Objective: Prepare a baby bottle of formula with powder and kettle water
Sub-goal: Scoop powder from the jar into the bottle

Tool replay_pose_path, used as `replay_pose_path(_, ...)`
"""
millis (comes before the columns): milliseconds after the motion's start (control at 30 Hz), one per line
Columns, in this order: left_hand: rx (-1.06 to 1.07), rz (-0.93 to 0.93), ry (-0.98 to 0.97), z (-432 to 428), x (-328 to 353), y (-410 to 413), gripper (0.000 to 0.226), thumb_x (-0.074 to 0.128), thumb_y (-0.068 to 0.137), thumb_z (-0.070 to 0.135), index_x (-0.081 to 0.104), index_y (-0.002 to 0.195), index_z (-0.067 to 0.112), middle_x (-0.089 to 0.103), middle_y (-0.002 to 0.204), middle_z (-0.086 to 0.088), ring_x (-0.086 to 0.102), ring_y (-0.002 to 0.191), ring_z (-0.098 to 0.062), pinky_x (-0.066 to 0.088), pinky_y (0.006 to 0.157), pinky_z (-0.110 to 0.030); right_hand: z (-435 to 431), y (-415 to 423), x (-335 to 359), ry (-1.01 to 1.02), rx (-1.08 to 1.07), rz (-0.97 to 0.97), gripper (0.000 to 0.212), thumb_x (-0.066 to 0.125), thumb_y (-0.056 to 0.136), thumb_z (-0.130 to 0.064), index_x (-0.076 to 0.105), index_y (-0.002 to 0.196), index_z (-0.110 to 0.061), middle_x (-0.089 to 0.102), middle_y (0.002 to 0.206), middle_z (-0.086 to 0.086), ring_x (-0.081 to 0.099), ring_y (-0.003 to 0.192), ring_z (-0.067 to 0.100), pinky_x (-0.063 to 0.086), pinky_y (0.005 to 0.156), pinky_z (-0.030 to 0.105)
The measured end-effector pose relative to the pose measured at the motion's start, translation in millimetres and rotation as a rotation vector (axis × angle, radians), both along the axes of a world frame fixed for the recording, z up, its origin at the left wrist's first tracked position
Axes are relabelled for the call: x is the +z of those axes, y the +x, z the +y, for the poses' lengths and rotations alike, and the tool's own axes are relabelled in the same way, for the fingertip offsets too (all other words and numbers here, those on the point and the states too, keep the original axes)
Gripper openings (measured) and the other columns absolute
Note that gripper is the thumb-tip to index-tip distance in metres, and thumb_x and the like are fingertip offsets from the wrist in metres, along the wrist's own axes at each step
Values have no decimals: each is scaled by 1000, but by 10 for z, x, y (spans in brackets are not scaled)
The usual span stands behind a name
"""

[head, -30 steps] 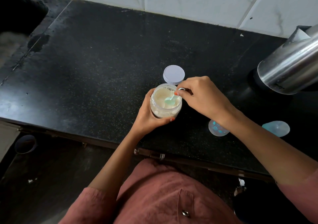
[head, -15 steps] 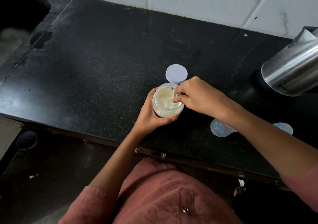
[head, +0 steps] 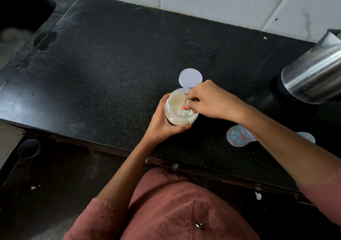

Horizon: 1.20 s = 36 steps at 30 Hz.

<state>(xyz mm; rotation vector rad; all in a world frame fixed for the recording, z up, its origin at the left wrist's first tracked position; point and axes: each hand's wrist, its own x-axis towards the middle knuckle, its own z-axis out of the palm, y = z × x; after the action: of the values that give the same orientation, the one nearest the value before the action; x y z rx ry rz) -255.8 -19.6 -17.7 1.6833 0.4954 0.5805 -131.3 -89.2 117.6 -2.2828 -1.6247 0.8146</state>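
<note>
Near the front edge of the black speckled counter (head: 110, 64), a small clear round jar (head: 175, 119) of pale cream powder, open at the top, gripped round its side by the left hand (head: 162, 127); resting or lifted, impossible to tell. Reaching into its mouth, the right hand (head: 212, 101), fingers curled, pinching the handle of a pale green scoop (head: 187, 112) dipped in the powder. Just behind the jar, its round white lid (head: 190, 77) lying flat; toward the right edge, a clear baby bottle (head: 238, 136) with teal leaf prints, partly hidden by the forearm, and a steel kettle (head: 311, 81).
</note>
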Motion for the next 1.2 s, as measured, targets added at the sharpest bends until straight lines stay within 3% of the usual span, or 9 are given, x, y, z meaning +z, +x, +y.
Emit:
replay_pose_path(100,8,9,-8,1,-5,-2,82,80,57,33,33,124,45,49,120,32,50,114,4,40,89,-9,-4,-21,-14,8,-23,16,31,60,86,-20,58,56,-14,54,56,4,45,51,14,37,56,30)
replay_pose_path(200,13,13,-5,3,-4,-2,82,79,57,36,33,124,46,49,121,30,50,115,2,40,90,-10,3,-32,-37,17,-60,38,26,58,87,-21,67,74,0,64,70,17,52,61,22,44,62,34)
replay_pose_path(300,14,11,0,-3,0,-4,81,78,56,37,33,123,46,48,122,26,49,116,3,39,91,-10,4,-29,-26,39,-100,85,25,59,87,-20,67,73,-1,60,59,5,48,53,6,38,55,17)
replay_pose_path(433,9,15,4,-11,16,-10,79,78,57,35,34,122,44,48,119,34,48,113,8,38,88,-6,-2,-9,-19,75,-173,156,31,60,87,-19,58,56,-23,55,52,-9,47,46,-12,34,51,1)
replay_pose_path(567,2,15,-2,-12,29,-12,79,77,57,35,33,123,41,48,119,29,48,113,9,38,88,-6,-14,-15,-69,97,-258,190,37,60,87,-19,56,50,-23,52,40,-13,48,46,-12,34,51,3)
replay_pose_path(700,-3,18,-5,-7,45,-15,80,77,57,36,32,122,42,47,121,19,48,113,9,38,89,-7,-31,-3,-95,120,-365,259,30,59,87,-20,64,59,-11,56,51,-7,51,48,-3,37,59,17)
replay_pose_path(900,-5,25,9,1,25,-21,83,81,57,33,31,123,42,46,121,22,46,113,11,36,90,-5,-90,26,-165,173,-525,377,23,57,88,-17,64,67,-18,61,58,-3,50,49,0,36,54,13)
replay_pose_path(1033,-1,41,10,8,26,-17,81,79,56,38,32,122,47,47,120,28,46,114,11,36,90,-5,-130,29,-198,187,-545,335,22,56,90,-18,67,71,-14,61,60,-5,50,55,2,36,58,16)
replay_pose_path(1200,9,55,16,8,18,-18,81,79,57,40,31,120,52,47,120,30,46,114,10,36,89,-4,-126,0,-188,258,-453,89,21,56,90,-20,69,80,-7,63,66,-2,55,59,3,39,54,14)
